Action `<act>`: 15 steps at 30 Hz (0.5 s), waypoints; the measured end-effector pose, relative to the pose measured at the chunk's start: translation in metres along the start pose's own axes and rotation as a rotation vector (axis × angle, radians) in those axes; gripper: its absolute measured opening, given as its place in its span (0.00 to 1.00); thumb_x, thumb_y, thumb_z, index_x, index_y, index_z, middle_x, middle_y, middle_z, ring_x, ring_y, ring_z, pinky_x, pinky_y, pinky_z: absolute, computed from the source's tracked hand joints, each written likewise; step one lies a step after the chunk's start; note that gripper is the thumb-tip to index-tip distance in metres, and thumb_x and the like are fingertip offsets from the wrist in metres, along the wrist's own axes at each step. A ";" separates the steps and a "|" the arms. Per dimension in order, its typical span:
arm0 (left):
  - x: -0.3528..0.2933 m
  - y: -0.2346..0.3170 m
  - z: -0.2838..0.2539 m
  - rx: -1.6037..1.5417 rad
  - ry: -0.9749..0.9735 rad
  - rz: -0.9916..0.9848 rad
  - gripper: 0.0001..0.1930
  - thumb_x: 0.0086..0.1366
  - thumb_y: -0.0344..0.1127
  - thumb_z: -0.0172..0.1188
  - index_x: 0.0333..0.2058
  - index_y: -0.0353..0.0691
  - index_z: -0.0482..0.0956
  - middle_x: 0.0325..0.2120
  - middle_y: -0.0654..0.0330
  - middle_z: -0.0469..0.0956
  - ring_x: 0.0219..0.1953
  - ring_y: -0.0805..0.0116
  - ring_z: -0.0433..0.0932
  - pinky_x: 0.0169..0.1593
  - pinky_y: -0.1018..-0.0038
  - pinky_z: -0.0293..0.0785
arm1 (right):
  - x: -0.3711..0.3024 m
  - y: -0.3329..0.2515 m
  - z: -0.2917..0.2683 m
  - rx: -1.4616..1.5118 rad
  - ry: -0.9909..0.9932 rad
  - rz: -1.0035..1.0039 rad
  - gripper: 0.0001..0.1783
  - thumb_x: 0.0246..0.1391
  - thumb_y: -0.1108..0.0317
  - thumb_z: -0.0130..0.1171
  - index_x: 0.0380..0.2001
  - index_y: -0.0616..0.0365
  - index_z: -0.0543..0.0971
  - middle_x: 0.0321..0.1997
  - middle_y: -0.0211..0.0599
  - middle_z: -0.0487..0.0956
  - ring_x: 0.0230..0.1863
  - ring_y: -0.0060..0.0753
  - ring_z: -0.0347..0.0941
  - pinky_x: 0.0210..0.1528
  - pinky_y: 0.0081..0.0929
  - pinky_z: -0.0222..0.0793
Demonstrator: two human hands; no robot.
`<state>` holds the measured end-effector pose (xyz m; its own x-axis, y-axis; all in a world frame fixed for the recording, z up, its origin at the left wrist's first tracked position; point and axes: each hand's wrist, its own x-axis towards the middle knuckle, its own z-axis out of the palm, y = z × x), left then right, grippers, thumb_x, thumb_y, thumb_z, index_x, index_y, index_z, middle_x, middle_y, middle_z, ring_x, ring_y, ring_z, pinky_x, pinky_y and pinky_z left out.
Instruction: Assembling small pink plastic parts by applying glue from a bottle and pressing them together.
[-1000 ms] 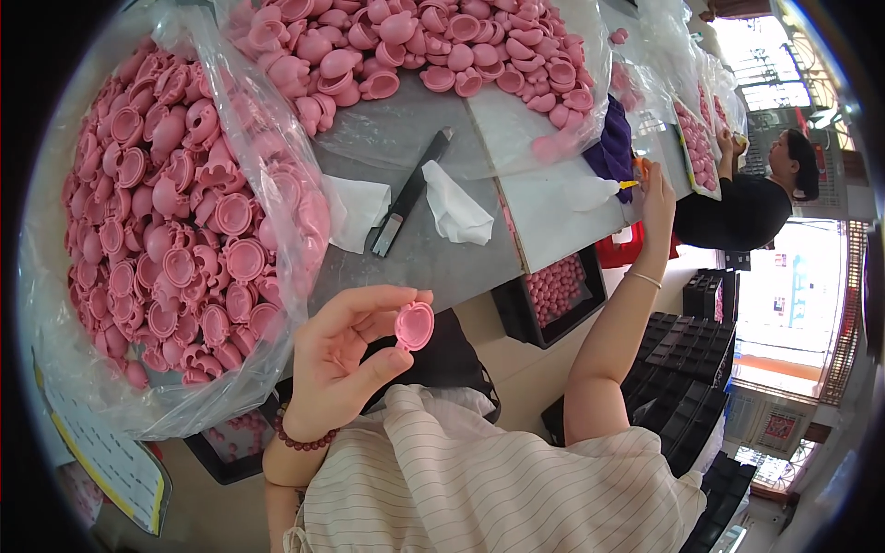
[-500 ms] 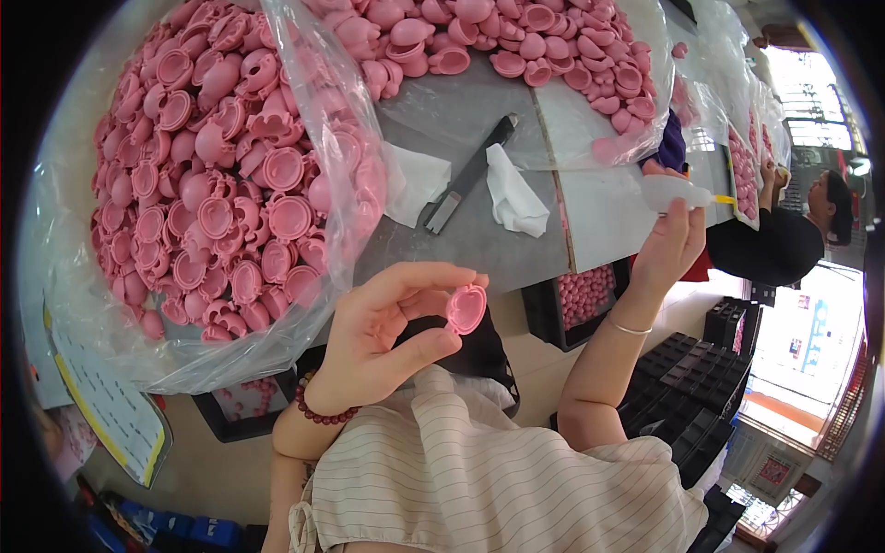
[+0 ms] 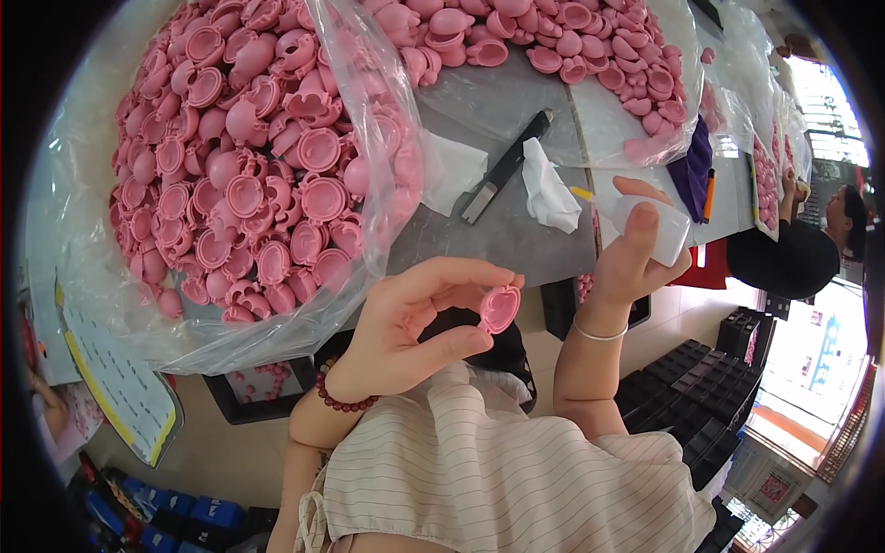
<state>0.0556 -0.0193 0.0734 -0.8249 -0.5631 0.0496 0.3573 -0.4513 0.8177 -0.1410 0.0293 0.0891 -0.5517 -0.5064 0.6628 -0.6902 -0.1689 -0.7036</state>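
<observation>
Between the thumb and fingertips of my left hand (image 3: 406,327) is a small pink plastic shell half (image 3: 501,311), its hollow rimmed side showing. My right hand (image 3: 629,263) is wrapped round a white squeeze bottle (image 3: 672,232). The bottle's thin yellow nozzle (image 3: 581,194) points left, over the table and away from the shell. Right of my left hand, the two hands are apart. Close by on the left lies a large heap of similar pink shells (image 3: 244,195) in a clear plastic bag (image 3: 267,348).
A black-handled cutter knife (image 3: 505,168), a crumpled white tissue (image 3: 550,189) and a white sheet (image 3: 454,170) lie on the grey table (image 3: 489,241). More pink shells (image 3: 636,55) spread at the back. Black crates (image 3: 687,392) stand low on the right. Another person (image 3: 779,249) sits far right.
My right hand has drawn inward and turned the bottle, so its nozzle now points left instead of right. My left hand keeps its pinch on the shell. The whole view has shifted slightly.
</observation>
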 end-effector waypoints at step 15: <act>-0.001 -0.005 0.001 0.020 0.063 0.107 0.21 0.49 0.23 0.56 0.43 0.29 0.63 0.42 0.47 0.67 0.45 0.65 0.68 0.48 0.72 0.64 | -0.004 0.009 -0.002 0.104 0.054 0.093 0.15 0.45 0.64 0.52 0.21 0.69 0.75 0.20 0.33 0.73 0.20 0.17 0.64 0.21 0.12 0.56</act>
<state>0.0542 -0.0163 0.0696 -0.7529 -0.6503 0.1016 0.4327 -0.3728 0.8208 -0.1459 0.0316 0.0809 -0.6376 -0.4780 0.6040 -0.5842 -0.2110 -0.7837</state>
